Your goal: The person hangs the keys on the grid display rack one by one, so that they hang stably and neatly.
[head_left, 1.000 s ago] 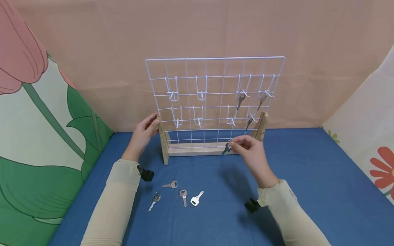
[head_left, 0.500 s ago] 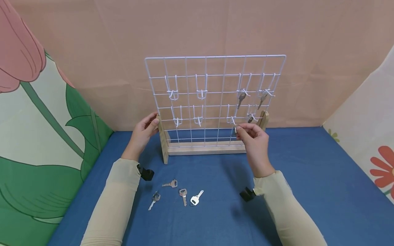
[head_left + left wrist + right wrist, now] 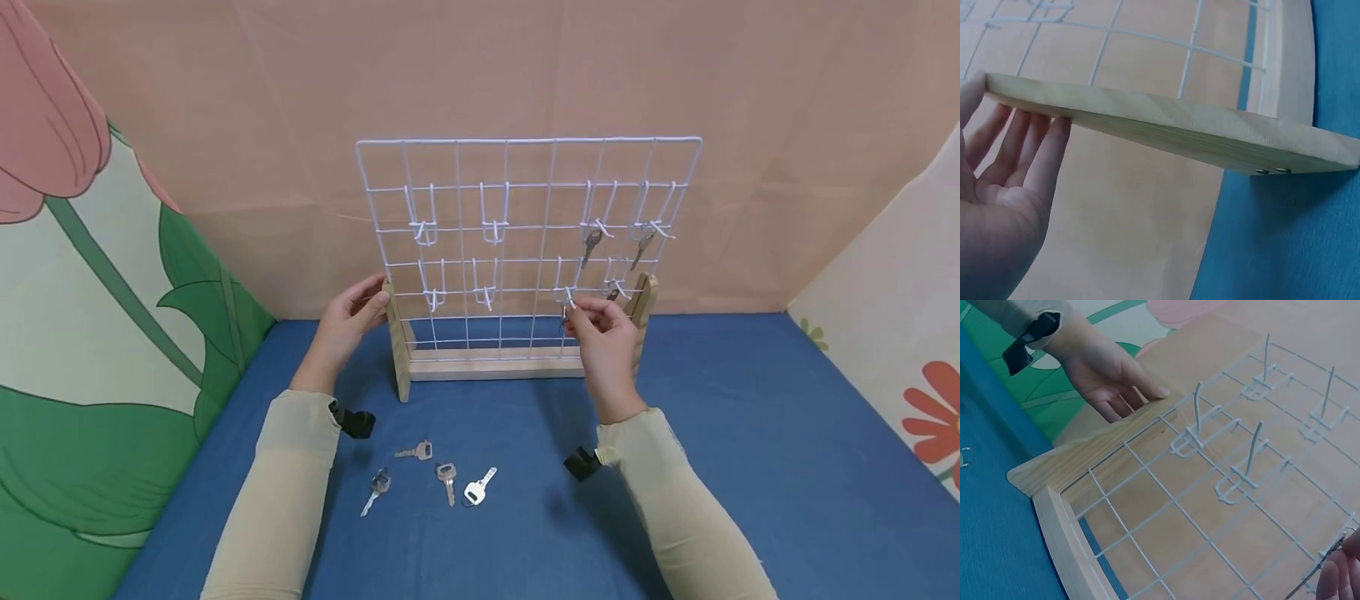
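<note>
A white wire grid rack [image 3: 528, 140] with hooks stands in a wooden frame. My left hand [image 3: 347, 325] holds the frame's left side post [image 3: 1166, 122], thumb on its front edge and fingers behind. Between thumb and fingertips, my right hand [image 3: 606, 358] pinches a key [image 3: 1313, 575] right at a lower-row hook [image 3: 567, 298]. That key points downward, its top mostly hidden by the fingers. To the right hang a key [image 3: 592, 245] and another key [image 3: 642, 247] from upper hooks. A third hung key [image 3: 613, 294] shows partly behind my right hand.
Several loose keys [image 3: 446, 482] lie on the blue cloth [image 3: 495, 558] in front of the rack. Bare hooks [image 3: 485, 297] fill the rack's left half. Behind stands a plain tan backdrop [image 3: 300, 100], with a flower-printed panel [image 3: 97, 317] at the left.
My right hand has risen from near the frame's bottom bar to the lower hook, bringing the key with it. My left hand stays on the post.
</note>
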`<action>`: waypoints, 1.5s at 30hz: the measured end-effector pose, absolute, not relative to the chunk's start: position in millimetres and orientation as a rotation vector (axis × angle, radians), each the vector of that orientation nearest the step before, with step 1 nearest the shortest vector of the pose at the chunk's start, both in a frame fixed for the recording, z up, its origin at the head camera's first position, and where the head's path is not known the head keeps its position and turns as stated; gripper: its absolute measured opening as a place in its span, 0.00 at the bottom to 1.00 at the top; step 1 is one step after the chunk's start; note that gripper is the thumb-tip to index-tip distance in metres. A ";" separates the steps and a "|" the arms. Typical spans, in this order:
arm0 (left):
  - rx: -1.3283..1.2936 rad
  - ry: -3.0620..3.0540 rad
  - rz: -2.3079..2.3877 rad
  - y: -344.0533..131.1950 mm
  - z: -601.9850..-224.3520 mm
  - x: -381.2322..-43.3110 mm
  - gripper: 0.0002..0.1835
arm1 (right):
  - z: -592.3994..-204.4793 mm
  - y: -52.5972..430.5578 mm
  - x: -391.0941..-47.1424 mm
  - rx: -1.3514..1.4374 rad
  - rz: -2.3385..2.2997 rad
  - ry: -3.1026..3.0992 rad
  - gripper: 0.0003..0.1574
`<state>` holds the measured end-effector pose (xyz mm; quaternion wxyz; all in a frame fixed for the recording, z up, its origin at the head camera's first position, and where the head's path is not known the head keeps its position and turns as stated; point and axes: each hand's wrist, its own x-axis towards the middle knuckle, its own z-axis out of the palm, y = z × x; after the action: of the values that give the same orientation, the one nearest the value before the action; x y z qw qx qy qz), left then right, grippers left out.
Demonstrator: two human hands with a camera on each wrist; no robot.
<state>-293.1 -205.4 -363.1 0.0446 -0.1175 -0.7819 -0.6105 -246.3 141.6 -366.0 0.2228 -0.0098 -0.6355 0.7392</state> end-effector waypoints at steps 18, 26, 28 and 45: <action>-0.386 -2.443 -1.705 -199.5 -367.4 -285.1 0.33 | -377.3 135.6 -245.1 -0.128 2.095 -1.672 0.10; -0.334 -2.435 -1.753 -197.3 -365.7 -283.1 0.33 | -383.4 128.1 -216.9 0.159 1.838 -2.086 0.07; -0.332 -2.435 -1.751 -196.5 -364.2 -283.9 0.33 | -386.7 123.1 -212.6 0.352 1.722 -2.299 0.04; -0.348 -2.419 -1.729 -195.8 -366.5 -287.1 0.33 | -417.4 83.1 -192.8 1.600 1.274 -2.939 0.08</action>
<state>-287.1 -195.8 -366.5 0.0739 -0.1158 -0.8059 -0.5760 -192.8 83.1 -417.4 -0.2180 0.4361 -0.8011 0.3472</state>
